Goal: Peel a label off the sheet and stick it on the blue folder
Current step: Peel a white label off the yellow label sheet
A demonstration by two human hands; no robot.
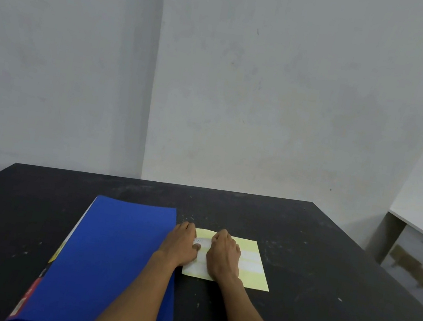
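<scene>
1. Lying flat on the black, scuffed tabletop [300, 259] is a pale yellow rectangular label sheet [252, 276] with paler white label strips across it.
2. Just to the left of the sheet lies a bright blue flat plastic folder [116, 256], closed, its long side running away from the person; the two are very close, but I cannot tell if the edges touch.
3. Along the folder's left edge a white, yellow and red printed strip [28, 295] shows from under the cover.
4. The left hand [184, 242] rests palm down on the left part of the sheet, fingers curled, thumb pressing near a small white label [201, 241] with faint writing.
5. The right hand [224, 255] lies on the middle of the sheet, fingers bent down at its far edge; whether it pinches a label I cannot tell, as the hand hides the fingertips.
6. Both forearms cross the near tabletop, and the left one covers the folder's right edge.
7. Behind the tabletop stands a plain grey-white wall [273, 86]; at the far right is a white shelf unit [419, 251].
</scene>
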